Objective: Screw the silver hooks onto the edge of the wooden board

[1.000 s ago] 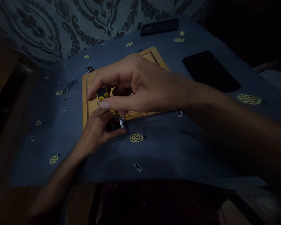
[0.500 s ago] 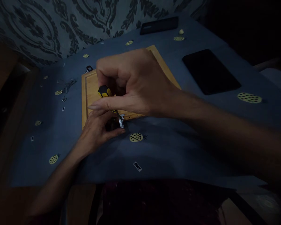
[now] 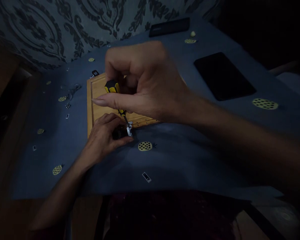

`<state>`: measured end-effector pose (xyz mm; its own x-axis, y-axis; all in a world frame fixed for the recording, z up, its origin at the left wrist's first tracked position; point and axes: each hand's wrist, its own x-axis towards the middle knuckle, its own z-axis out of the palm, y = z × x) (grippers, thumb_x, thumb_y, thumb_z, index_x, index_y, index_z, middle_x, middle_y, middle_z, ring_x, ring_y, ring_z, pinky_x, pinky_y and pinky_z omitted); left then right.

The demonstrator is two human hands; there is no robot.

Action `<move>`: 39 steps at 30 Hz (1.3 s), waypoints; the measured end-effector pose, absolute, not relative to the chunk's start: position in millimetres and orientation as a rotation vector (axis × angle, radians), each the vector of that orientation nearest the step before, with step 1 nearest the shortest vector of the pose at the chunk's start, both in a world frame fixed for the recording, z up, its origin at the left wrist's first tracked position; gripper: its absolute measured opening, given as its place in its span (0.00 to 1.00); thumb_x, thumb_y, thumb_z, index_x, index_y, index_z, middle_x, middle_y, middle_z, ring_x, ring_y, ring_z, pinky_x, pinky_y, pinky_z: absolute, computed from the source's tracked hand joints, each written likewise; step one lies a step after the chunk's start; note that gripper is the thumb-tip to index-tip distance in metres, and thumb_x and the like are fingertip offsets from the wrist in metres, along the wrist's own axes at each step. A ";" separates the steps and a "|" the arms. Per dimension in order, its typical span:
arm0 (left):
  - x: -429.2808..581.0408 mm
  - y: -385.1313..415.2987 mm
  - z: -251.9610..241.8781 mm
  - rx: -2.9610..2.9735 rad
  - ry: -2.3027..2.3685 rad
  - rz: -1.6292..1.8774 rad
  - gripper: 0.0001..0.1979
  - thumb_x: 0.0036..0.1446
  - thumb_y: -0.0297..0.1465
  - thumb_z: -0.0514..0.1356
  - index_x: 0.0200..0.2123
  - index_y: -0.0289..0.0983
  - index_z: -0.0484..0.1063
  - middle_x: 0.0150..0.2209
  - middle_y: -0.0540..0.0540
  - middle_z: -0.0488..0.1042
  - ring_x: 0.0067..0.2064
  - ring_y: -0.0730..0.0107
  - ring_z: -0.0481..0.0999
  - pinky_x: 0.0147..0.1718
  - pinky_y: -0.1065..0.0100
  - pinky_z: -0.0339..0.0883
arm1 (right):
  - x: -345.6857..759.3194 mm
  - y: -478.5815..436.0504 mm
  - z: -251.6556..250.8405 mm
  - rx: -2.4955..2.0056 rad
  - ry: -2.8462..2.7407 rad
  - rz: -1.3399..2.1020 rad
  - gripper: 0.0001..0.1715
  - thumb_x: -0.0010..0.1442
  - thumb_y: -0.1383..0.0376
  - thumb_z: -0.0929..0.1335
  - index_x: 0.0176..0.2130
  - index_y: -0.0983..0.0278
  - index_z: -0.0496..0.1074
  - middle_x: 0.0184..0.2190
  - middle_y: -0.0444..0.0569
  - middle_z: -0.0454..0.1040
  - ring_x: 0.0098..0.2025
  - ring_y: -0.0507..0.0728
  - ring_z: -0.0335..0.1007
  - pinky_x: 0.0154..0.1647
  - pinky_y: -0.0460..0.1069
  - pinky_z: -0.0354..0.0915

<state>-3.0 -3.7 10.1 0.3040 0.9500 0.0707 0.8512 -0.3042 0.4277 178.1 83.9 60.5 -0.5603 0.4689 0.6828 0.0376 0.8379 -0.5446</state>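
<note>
My right hand (image 3: 142, 83) is closed around a small screwdriver (image 3: 112, 87) with a yellow and black handle, its thin shaft slanting down to a small metal part (image 3: 129, 129). My left hand (image 3: 103, 136) is closed on that small metal part, pinning it on the blue cloth at the front edge of a wooden board (image 3: 97, 93). The part is mostly hidden under my fingers. The light is dim.
A blue cloth with pineapple prints (image 3: 180, 150) covers the table. A dark phone (image 3: 223, 76) lies at the right, another dark flat object (image 3: 169, 26) at the back. Small metal bits (image 3: 71, 92) lie left of the board. A patterned fabric (image 3: 52, 26) hangs behind.
My right hand has curled into a fist on the screwdriver handle and risen slightly, tilting the tool more upright. My left hand has stayed in place on the metal part.
</note>
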 end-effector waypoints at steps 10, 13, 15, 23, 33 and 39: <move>-2.4 -4.0 12.1 2.233 1.638 0.424 0.18 0.58 0.47 0.68 0.44 0.40 0.78 0.43 0.44 0.78 0.50 0.51 0.76 0.51 0.52 0.70 | 174.6 81.3 58.9 -0.435 -2.140 0.650 0.22 0.65 0.61 0.72 0.28 0.62 0.58 0.24 0.36 0.61 0.26 0.46 0.58 0.28 0.46 0.56; -2.8 -3.6 11.5 2.233 1.647 0.417 0.17 0.58 0.47 0.67 0.44 0.41 0.78 0.44 0.44 0.78 0.51 0.50 0.76 0.52 0.51 0.70 | 174.4 81.9 57.4 -0.395 -2.124 0.697 0.22 0.63 0.60 0.74 0.28 0.62 0.59 0.25 0.36 0.61 0.27 0.46 0.57 0.29 0.46 0.58; -2.8 -3.5 11.2 2.237 1.641 0.424 0.18 0.59 0.47 0.67 0.44 0.40 0.78 0.45 0.43 0.79 0.52 0.50 0.76 0.51 0.50 0.70 | 174.4 82.4 55.9 -0.377 -2.116 0.721 0.22 0.63 0.60 0.74 0.28 0.62 0.59 0.25 0.36 0.61 0.27 0.46 0.57 0.29 0.46 0.58; -4.1 -4.7 9.1 2.269 1.621 0.483 0.19 0.58 0.47 0.68 0.45 0.39 0.79 0.50 0.42 0.79 0.53 0.49 0.76 0.54 0.49 0.71 | 181.7 85.9 61.7 -0.250 -2.218 0.891 0.10 0.66 0.66 0.70 0.33 0.65 0.67 0.32 0.40 0.71 0.35 0.47 0.68 0.35 0.43 0.66; -5.7 -4.3 4.7 2.281 1.669 0.435 0.21 0.58 0.49 0.67 0.46 0.40 0.79 0.49 0.42 0.79 0.52 0.48 0.77 0.53 0.48 0.72 | 194.7 93.1 67.8 -0.221 -2.338 1.089 0.14 0.66 0.65 0.70 0.29 0.67 0.69 0.24 0.39 0.70 0.28 0.47 0.68 0.30 0.44 0.68; -5.2 -4.7 6.7 2.271 1.682 0.432 0.21 0.57 0.49 0.68 0.45 0.39 0.79 0.46 0.43 0.79 0.51 0.50 0.77 0.52 0.52 0.72 | 182.4 90.5 59.2 -0.274 -2.239 0.887 0.23 0.63 0.64 0.73 0.26 0.63 0.56 0.23 0.37 0.62 0.29 0.46 0.62 0.32 0.44 0.64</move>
<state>-5.2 -4.7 6.7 0.2763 0.9584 0.0710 0.8741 -0.2814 0.3960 182.4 90.5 59.2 -0.7311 0.4235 0.5348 -0.0576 0.7428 -0.6670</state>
